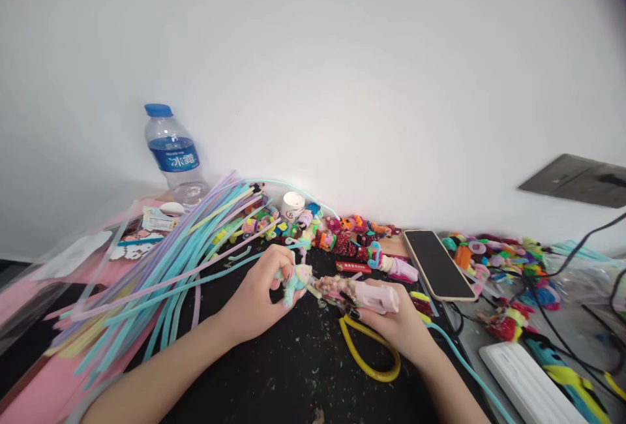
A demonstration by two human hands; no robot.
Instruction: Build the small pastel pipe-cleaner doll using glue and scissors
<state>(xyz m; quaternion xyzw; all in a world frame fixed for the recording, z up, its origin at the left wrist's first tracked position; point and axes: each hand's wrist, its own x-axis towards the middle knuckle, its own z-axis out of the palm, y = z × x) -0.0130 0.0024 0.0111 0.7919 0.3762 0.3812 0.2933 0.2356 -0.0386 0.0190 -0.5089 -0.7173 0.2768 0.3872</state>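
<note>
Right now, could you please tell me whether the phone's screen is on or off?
Off, it seems: the phone shows only plain black.

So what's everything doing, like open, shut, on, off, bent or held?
Figure: held in left hand
Pink thing: held in right hand
Phone: face up, dark
Bottle: upright, cap on
Socket: plug in
Yellow stem: bent into a loop
Pastel stems: lying in a bunch
</note>
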